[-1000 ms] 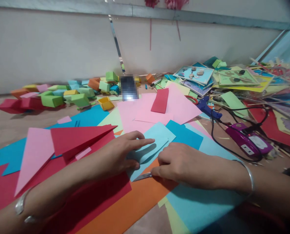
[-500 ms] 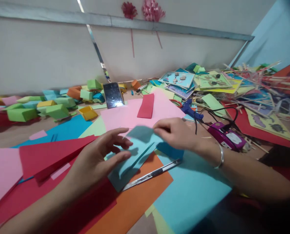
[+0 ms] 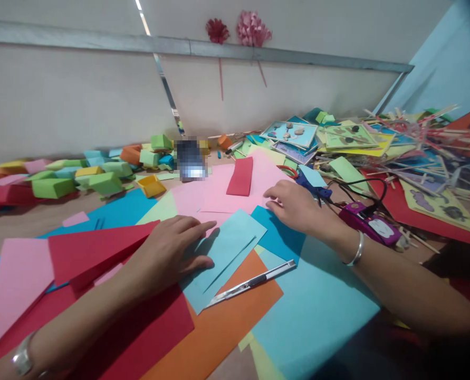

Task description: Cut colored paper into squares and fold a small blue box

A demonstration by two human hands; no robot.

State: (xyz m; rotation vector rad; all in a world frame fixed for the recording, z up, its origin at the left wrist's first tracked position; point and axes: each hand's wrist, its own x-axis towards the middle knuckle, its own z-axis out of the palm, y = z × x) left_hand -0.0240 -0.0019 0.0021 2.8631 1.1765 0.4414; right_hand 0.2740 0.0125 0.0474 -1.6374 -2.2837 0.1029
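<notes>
My left hand [image 3: 185, 245] lies at the left side of a light blue paper piece [image 3: 235, 240], fingers apart, holding nothing; its thumb and fingertips rest at the paper's edge. A thin dark slit or edge runs diagonally along that piece. My right hand [image 3: 292, 206] hovers over a darker blue paper [image 3: 284, 235] and pink paper [image 3: 214, 179], fingers loosely bent and apart, with nothing visible in them. A cutter knife [image 3: 252, 283] lies across orange paper [image 3: 222, 335], just below the light blue piece. A small light blue paper piece [image 3: 313, 176] sits on the blue glue gun [image 3: 312, 189].
Folded paper boxes [image 3: 104, 182] line the back left. A blurred-out phone [image 3: 191, 160] stands behind. A red strip [image 3: 240, 177] lies on the pink paper. At right are a purple device [image 3: 371, 224] with a black cable, picture cards [image 3: 290, 133] and sticks. Red paper [image 3: 151, 332] spreads front left.
My right hand has let go of the light blue paper and moved right. A small light blue piece now covers part of the glue gun. The light blue paper, lifted before, lies flat.
</notes>
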